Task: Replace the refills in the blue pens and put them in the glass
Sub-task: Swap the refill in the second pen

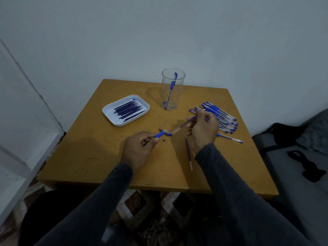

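My left hand (137, 150) pinches the blue grip section of a pen (160, 134) just above the table. My right hand (202, 129) holds a refill or barrel (184, 124) that slants from it toward the grip piece; motion blur hides which one it is. Another refill (188, 153) lies on the table beside my right wrist. A clear glass (173, 89) stands at the back with one blue pen (171, 87) leaning inside it. Several blue pens (224, 119) lie in a pile to the right. A single pen (230, 138) lies apart near it.
A white tray (111, 110) holding several dark refills (128, 110) sits at the left back of the wooden table (88, 157). A small metal bit (164, 139) lies near my left thumb. A wall stands behind the table, and a grey seat with black straps is on the right.
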Motion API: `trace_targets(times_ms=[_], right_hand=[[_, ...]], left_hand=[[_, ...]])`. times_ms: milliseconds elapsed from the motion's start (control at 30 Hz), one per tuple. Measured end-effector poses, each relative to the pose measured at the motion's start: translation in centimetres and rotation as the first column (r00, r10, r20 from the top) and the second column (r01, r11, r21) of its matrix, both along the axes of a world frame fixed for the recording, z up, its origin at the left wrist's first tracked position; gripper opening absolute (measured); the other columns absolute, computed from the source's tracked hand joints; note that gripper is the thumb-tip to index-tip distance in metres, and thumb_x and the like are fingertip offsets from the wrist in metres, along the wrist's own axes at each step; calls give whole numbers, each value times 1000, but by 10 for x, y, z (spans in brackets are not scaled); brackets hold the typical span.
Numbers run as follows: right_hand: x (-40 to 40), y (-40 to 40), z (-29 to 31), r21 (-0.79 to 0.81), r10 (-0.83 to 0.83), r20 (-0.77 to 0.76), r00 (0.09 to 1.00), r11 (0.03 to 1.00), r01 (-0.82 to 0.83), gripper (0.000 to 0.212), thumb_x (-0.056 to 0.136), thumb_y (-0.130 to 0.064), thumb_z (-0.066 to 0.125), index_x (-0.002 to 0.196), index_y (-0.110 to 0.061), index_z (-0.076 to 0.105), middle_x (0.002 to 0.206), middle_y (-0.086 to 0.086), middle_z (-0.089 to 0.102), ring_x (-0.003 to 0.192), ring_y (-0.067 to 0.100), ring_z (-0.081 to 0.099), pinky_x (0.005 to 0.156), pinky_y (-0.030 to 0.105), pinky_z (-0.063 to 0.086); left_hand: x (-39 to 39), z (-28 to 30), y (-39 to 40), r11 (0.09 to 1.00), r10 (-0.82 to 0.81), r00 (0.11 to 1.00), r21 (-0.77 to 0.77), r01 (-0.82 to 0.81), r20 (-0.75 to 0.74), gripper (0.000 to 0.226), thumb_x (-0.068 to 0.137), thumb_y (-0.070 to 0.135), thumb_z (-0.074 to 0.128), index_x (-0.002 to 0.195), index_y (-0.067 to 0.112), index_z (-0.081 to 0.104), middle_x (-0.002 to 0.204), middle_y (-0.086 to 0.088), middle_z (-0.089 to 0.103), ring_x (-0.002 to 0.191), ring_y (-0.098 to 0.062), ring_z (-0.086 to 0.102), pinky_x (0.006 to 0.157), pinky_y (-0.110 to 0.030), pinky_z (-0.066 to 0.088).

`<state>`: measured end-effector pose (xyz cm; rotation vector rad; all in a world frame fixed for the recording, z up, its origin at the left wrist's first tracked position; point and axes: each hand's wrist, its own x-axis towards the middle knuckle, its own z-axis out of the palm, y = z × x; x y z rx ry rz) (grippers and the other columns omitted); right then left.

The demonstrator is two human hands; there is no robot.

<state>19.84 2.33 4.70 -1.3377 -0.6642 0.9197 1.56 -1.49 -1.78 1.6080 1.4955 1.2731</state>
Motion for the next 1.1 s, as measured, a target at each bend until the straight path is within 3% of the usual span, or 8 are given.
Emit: trace_targets(times_ms=[67,167,267,400,533,633,767,1100], right_hand=[[11,3,-4,-58,-61,115,991,996,68,19,107,-26,50,95,-19,63,78,3,69,63,13,60,59,32,52],[22,2,-18,-271,155,290,944,960,-75,15,103,-21,55,106,-18,69,103,7,71,85,17,66,74,35,59],[29,-3,-26,-394,338,487,805,908,-143,24,100,-24,60,122,-19,70,123,1,64,109,18,63,93,41,58],[32,-11,-29,-484,454,626,634,864,-140,21,103,-23,58,115,-13,71,86,-8,57,82,10,61,76,30,58],[29,-12,-33,-539,495,674,548,837,-93,23,104,-25,56,116,-13,70,87,-5,57,69,4,50,56,17,39],[27,-13,-34,-542,495,683,536,836,-82,25,104,-28,56,118,-14,71,99,-1,65,72,5,53,67,21,46],[25,-18,-40,-517,484,683,547,849,-106,19,102,-33,57,103,-20,70,91,-1,64,80,11,64,77,31,60],[19,-32,-41,-475,473,811,345,876,-85,30,105,-35,54,121,-14,68,125,5,49,92,11,50,84,28,49]], left_hand=[[0,0,0,1000,2,1000,-10,-2,-13,22,91,23,73,113,24,75,86,7,71,79,-16,66,72,-33,59],[0,0,0,1000,3,999,3,-3,-42,23,91,23,72,114,24,74,86,6,71,79,-17,65,72,-35,58],[0,1,0,1000,1,999,6,0,-44,23,91,23,73,114,24,74,87,6,71,80,-18,65,72,-35,58],[1,1,0,1000,8,999,12,-8,-33,22,90,22,74,112,23,75,87,6,72,80,-17,65,71,-31,57],[0,0,0,1000,-1,998,9,1,-58,23,91,22,73,114,22,75,89,7,71,81,-14,65,72,-31,58],[0,1,0,1000,-3,998,-3,2,-56,23,91,23,73,114,22,75,90,6,71,81,-14,65,73,-31,58],[1,3,-2,1000,4,997,-11,-5,-71,25,92,23,71,117,20,73,93,9,71,85,-10,64,74,-23,55],[0,2,-1,1000,7,998,9,-6,-69,25,91,23,73,116,19,75,92,8,71,82,-12,64,73,-26,55]])
